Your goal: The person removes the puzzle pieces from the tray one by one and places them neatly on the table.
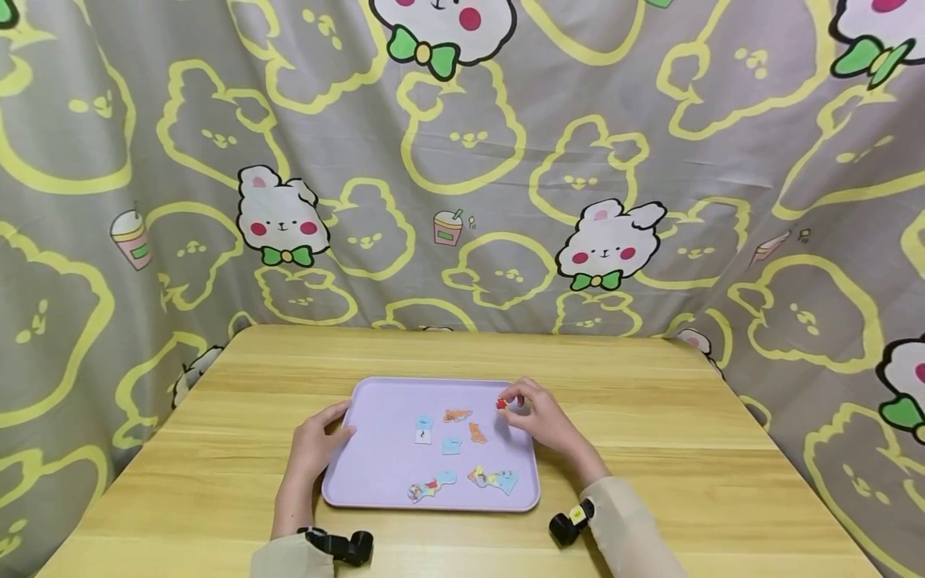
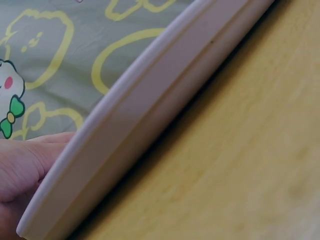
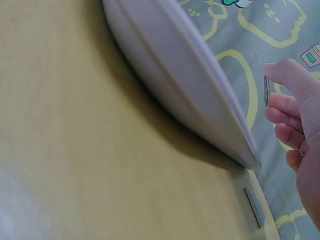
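Note:
A lilac tray [image 1: 383, 449] holds several flat puzzle pieces. My right hand [image 1: 538, 417] pinches a small red puzzle piece [image 1: 502, 404] between thumb and fingers over the tray's back right part. In the right wrist view this puzzle piece [image 3: 267, 91] shows edge-on. My left hand [image 1: 314, 449] rests at the tray's left edge, fingers loosely extended and thumb by the rim. Two orange pieces [image 1: 456, 415] and some pale blue ones [image 1: 451, 445] lie mid-tray. Two larger colourful pieces, one left [image 1: 432, 485] and one right [image 1: 493, 479], lie near the front rim.
The tray sits on a wooden table [image 1: 650, 449]. A patterned curtain [image 1: 491, 193] hangs behind the table and along both sides. A thin flat thing [image 3: 253, 207] lies past the tray's end in the right wrist view. Black wrist cameras [image 1: 571, 523] are strapped to both forearms.

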Tool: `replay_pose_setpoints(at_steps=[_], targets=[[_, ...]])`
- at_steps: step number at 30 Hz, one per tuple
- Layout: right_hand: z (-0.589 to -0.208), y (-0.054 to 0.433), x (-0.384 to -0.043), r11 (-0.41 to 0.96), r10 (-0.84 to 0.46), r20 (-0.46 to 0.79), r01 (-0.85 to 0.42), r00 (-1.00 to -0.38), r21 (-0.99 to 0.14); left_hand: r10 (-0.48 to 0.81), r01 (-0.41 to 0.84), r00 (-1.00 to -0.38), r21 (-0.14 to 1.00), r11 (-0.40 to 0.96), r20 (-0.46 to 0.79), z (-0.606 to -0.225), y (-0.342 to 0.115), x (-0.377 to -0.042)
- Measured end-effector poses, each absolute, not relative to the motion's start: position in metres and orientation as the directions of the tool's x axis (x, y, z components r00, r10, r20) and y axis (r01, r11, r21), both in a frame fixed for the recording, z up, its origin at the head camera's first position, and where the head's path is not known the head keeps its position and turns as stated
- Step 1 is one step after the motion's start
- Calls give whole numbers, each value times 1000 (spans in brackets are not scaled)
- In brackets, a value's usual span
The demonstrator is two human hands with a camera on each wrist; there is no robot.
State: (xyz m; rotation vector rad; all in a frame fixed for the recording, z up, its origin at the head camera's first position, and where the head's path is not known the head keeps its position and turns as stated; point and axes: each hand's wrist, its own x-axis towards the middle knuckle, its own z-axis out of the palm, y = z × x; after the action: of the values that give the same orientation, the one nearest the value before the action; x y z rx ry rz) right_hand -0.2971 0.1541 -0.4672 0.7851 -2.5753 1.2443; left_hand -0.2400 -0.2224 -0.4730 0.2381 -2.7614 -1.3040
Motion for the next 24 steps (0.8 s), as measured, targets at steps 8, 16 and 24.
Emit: replay_pose_setpoints(at_steps=[8,16,24], targets=[[-469,165,-297,522,-369,369,-518,-853,-678,-173,-113,-985,769,629,-3,-471,-222,-239],[-471,177,-294,521,-358,394,-531,-847,-669,-185,-103,-983,762,639,22,-472,-221,-239],[-469,190,-292,550,-340,378,-508,-861,-663,-173,-111,-985,761,639,1,-473,-222,-240]])
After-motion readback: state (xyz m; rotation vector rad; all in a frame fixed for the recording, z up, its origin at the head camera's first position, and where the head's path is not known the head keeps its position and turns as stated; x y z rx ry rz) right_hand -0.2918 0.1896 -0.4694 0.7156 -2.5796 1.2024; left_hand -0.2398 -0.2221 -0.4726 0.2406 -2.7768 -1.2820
